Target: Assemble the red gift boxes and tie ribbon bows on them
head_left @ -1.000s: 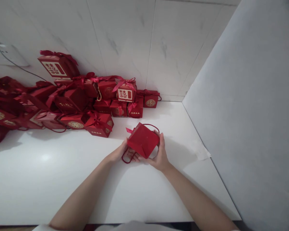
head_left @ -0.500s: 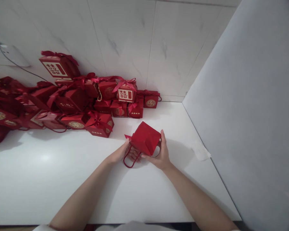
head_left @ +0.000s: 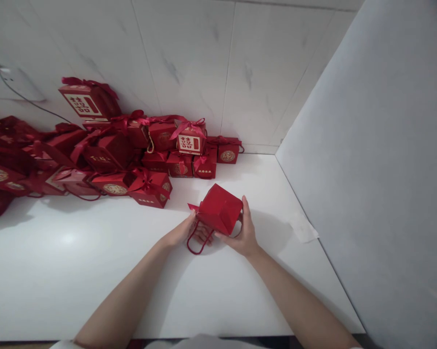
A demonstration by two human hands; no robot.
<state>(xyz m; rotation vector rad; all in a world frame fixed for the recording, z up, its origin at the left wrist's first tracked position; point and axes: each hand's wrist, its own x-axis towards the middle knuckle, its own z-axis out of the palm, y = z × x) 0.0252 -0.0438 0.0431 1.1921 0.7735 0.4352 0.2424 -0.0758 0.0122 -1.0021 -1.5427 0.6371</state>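
Between my two hands is a red gift box (head_left: 220, 207), tilted so that a plain side and a folded end face up. My left hand (head_left: 191, 230) grips its left end, with the thumb on top near a pointed flap or ribbon tip and the fingers curled beneath. A red cord handle (head_left: 195, 252) hangs in a loop from that end, in front of the left fingers. My right hand (head_left: 243, 232) holds the right side, fingers along the far edge and thumb at the near lower corner. The box's underside is hidden.
Many red gift boxes (head_left: 151, 189) with ribbons and gold print are piled along the tiled wall, at left and centre. A white paper scrap (head_left: 304, 229) lies by the grey panel (head_left: 378, 169) on the right. A dark cable (head_left: 29, 101) runs behind the pile.
The box has tipped very slightly in my hands. Both hands keep their hold, and everything else stays where it was.
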